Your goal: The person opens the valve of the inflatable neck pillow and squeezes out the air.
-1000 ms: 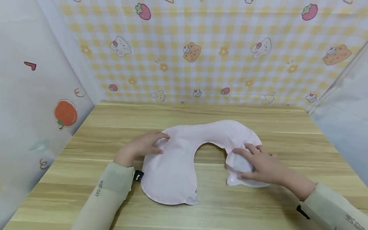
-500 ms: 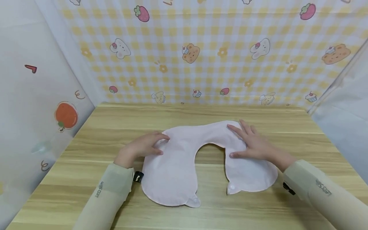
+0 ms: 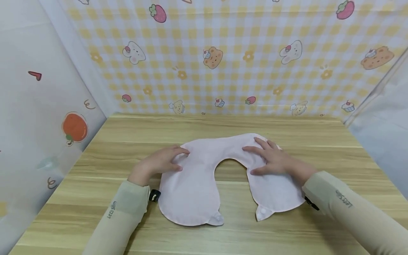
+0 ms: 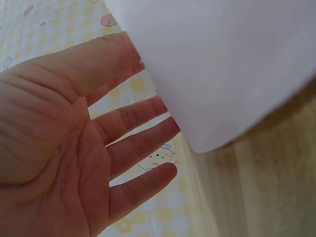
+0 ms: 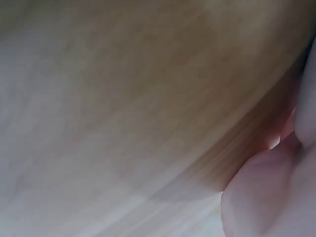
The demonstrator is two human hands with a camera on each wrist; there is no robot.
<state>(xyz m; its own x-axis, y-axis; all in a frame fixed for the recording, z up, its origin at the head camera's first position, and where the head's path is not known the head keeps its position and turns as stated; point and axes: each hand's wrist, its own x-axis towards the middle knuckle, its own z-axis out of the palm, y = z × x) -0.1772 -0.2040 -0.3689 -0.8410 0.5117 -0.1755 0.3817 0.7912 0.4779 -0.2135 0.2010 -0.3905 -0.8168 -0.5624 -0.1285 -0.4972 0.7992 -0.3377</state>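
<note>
A pale pink, U-shaped neck pillow (image 3: 191, 187) lies flat and thin on the wooden table, its opening toward me. Each lower end has a small tab with a round snap; the left tab (image 3: 216, 218) and right tab (image 3: 264, 211) lie apart. My left hand (image 3: 159, 163) rests at the upper left edge, fingers loosely bent. In the left wrist view the fabric (image 4: 222, 64) covers some of its fingertips. My right hand (image 3: 274, 159) lies spread over the upper right part, fingers fairly straight. The right wrist view is blurred, mostly table surface.
The wooden table (image 3: 137, 131) ends at a yellow checked cloth backdrop (image 3: 236, 78) with cartoon prints. White sheets stand to the left (image 3: 38, 117) and right (image 3: 382, 124). A dark clip (image 3: 154, 195) sits at my left cuff.
My right hand has moved from the right arm of the pillow up and leftward to its upper right part. That arm, bunched before, now lies spread out. My left hand has stayed put.
</note>
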